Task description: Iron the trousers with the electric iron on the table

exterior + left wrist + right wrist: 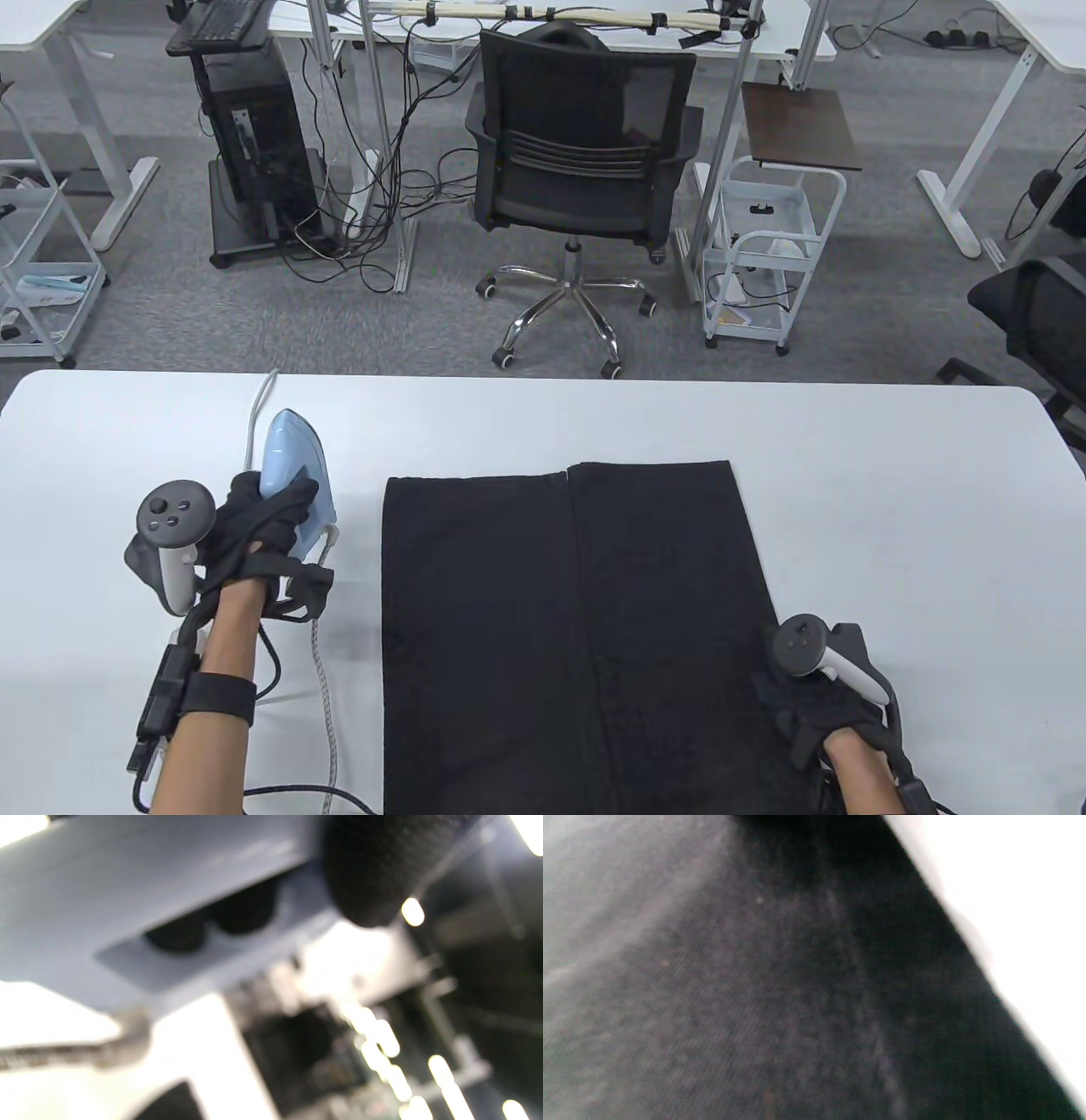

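Note:
Black trousers lie flat on the white table, legs pointing away from me. A pale blue electric iron stands left of the trousers, apart from them. My left hand grips the iron's handle; in the left wrist view the iron's blue body and a gloved fingertip show blurred. My right hand rests on the trousers' right edge near the front. The right wrist view shows only dark cloth and white table.
The iron's braided cord runs along the table left of the trousers toward the front edge. A black office chair and a white trolley stand on the floor beyond the table's far edge.

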Demonstrator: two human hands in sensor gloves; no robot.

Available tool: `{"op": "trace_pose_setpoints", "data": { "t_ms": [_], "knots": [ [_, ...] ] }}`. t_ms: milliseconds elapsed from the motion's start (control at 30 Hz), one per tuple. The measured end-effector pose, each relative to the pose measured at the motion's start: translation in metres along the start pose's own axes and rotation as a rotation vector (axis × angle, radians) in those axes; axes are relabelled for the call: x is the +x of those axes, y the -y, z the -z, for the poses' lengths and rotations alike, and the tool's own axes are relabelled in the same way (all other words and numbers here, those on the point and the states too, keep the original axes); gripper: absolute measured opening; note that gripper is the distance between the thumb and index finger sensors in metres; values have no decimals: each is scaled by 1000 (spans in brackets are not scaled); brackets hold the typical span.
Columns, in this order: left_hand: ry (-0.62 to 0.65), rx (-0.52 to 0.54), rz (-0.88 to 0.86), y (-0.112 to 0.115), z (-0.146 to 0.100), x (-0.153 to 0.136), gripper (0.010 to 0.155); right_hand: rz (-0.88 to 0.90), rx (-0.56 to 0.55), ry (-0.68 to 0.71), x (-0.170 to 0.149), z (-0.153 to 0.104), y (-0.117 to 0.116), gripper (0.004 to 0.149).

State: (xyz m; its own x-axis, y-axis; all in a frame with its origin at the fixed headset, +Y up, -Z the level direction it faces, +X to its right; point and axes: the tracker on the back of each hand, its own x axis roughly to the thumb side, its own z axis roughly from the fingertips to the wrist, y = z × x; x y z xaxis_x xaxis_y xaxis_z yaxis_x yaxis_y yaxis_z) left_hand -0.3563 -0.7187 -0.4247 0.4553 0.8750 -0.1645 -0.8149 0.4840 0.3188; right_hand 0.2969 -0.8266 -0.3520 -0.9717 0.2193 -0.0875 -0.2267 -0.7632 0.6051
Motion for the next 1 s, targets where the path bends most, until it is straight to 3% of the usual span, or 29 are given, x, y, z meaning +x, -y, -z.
{"op": "trace_pose_setpoints", "data": {
  "t_ms": [367, 533, 733, 900, 1000],
  "knots": [
    [15, -49, 35, 24, 2, -33, 54, -4, 1, -1, 1, 0, 0, 71],
    [-12, -26, 203, 28, -14, -35, 50, -9, 3, -1, 1, 0, 0, 71],
    [-108, 1, 291, 34, -26, -40, 55, -12, 6, 3, 2, 1, 1, 72],
    [-111, 34, 321, 36, -30, -37, 61, -13, 5, 2, 2, 1, 0, 72],
    [-95, 34, 330, 35, -36, -31, 74, -15, -8, 1, 2, 1, -1, 72]
  ]
}}
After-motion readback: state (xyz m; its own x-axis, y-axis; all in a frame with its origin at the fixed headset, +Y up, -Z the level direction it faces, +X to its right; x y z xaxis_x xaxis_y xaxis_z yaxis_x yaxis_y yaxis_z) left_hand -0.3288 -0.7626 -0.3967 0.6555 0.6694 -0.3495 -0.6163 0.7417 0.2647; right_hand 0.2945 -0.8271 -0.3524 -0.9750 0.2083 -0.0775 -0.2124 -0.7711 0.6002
